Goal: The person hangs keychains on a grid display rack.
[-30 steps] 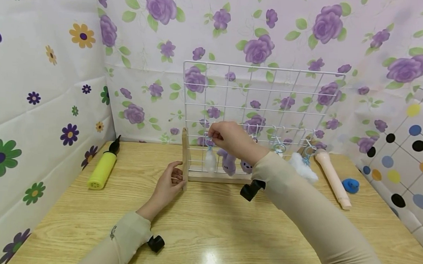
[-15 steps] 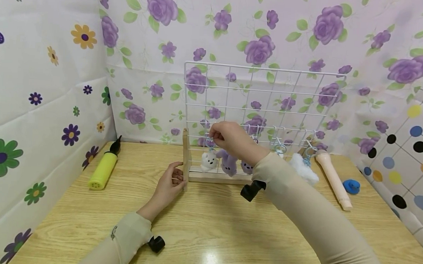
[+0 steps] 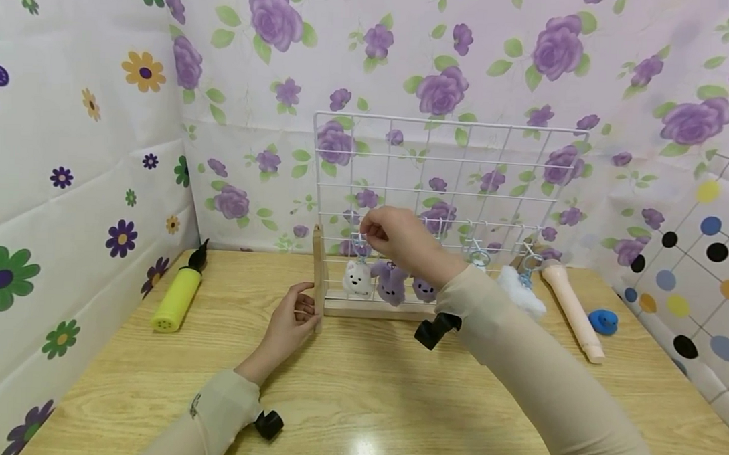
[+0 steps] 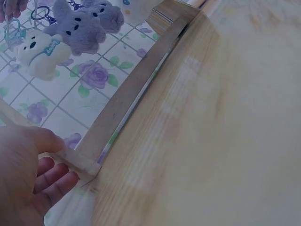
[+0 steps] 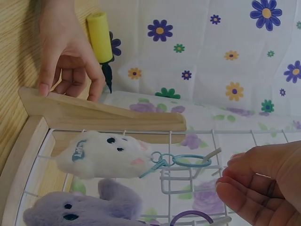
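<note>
A white plush bear keychain (image 5: 101, 154) hangs by its blue ring (image 5: 192, 161) from a white hook on the wire grid rack (image 3: 451, 157). My right hand (image 3: 400, 239) is beside that hook, fingers loosely bent; in the right wrist view the hand (image 5: 265, 183) shows nothing between thumb and fingers. My left hand (image 3: 292, 315) holds the rack's wooden side foot (image 5: 103, 113) between thumb and fingers. A purple plush keychain (image 3: 389, 283) hangs to the bear's right, with another purple plush (image 3: 424, 290) beyond it, partly behind my right wrist.
A fluffy white keychain (image 3: 519, 290) hangs at the rack's right end. A yellow-green hand pump (image 3: 178, 298) with a black nozzle lies at the left. To the right lie a pale pink tube (image 3: 572, 312) and a small blue object (image 3: 604, 321) on the wooden table (image 3: 347, 387).
The white bear has turned from side-on to face forward beneath my right hand. My left hand stays on the wooden foot. The head view has shifted slightly.
</note>
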The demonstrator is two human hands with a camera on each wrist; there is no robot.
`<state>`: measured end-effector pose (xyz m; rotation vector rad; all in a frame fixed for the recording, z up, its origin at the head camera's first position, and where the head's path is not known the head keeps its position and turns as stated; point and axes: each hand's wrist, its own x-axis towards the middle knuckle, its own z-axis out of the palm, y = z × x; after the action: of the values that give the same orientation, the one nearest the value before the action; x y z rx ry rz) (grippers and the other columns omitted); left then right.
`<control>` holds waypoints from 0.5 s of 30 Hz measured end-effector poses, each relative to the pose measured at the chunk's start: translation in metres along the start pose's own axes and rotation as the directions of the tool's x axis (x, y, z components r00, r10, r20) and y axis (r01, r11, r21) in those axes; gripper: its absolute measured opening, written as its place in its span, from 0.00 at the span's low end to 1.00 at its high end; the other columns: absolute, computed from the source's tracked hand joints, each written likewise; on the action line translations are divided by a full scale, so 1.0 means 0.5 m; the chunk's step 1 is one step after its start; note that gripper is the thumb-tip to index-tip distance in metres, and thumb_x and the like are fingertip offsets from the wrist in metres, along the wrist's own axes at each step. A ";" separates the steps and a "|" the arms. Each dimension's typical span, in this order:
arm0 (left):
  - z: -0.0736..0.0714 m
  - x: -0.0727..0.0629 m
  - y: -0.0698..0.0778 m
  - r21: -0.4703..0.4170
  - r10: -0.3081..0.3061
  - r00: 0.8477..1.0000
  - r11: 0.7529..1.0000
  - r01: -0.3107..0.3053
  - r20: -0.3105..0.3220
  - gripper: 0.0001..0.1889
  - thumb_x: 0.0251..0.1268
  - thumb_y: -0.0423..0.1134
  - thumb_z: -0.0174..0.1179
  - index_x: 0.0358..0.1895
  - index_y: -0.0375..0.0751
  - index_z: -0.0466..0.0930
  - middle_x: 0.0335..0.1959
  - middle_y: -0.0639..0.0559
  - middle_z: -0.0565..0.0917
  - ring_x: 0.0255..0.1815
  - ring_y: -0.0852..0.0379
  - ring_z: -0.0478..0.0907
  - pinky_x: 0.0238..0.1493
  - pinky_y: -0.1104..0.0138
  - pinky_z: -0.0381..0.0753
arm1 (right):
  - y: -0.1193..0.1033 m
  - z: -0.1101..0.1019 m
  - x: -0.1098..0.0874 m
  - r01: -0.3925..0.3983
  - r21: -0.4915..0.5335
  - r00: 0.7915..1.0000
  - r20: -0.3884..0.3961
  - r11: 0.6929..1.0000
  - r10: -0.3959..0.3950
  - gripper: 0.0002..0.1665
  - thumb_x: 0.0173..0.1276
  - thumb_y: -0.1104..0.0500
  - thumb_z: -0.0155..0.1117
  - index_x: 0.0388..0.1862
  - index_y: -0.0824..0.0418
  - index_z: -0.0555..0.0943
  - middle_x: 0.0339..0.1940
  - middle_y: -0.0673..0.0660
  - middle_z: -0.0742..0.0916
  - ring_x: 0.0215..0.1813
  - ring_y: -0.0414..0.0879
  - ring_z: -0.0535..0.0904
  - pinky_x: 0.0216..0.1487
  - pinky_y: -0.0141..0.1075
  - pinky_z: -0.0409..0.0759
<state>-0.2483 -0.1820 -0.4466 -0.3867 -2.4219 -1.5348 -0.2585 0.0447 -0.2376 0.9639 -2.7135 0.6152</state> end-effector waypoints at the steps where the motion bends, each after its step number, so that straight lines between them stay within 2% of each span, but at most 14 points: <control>1: 0.000 0.000 -0.002 -0.004 0.004 1.000 1.000 -0.004 -0.003 0.32 0.57 0.24 0.64 0.65 0.39 0.64 0.44 0.39 0.77 0.41 0.48 0.79 0.41 0.72 0.81 | 0.001 -0.001 -0.001 0.003 0.002 1.000 -0.010 1.000 -0.003 0.08 0.69 0.67 0.57 0.43 0.65 0.82 0.40 0.57 0.86 0.42 0.46 0.81 0.46 0.34 0.82; 9: -0.017 -0.003 -0.010 0.008 0.048 0.997 0.999 -0.048 -0.055 0.32 0.57 0.23 0.64 0.65 0.38 0.64 0.45 0.38 0.78 0.42 0.46 0.79 0.43 0.67 0.83 | -0.001 -0.002 -0.017 0.079 0.010 0.992 -0.099 0.997 -0.078 0.08 0.69 0.65 0.57 0.43 0.65 0.81 0.39 0.57 0.85 0.42 0.47 0.81 0.47 0.37 0.83; 15: -0.032 -0.011 0.002 0.100 0.136 0.984 0.987 -0.125 -0.117 0.31 0.55 0.22 0.64 0.64 0.35 0.64 0.44 0.37 0.77 0.43 0.45 0.78 0.46 0.57 0.83 | 0.000 -0.004 -0.046 0.129 -0.013 0.981 -0.141 0.992 -0.130 0.09 0.71 0.60 0.57 0.44 0.62 0.81 0.41 0.55 0.85 0.44 0.46 0.81 0.48 0.40 0.82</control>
<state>-0.2416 -0.1965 -0.4411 -0.4112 -2.3133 -1.3464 -0.2407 0.0586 -0.2429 1.0438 -2.5047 0.6283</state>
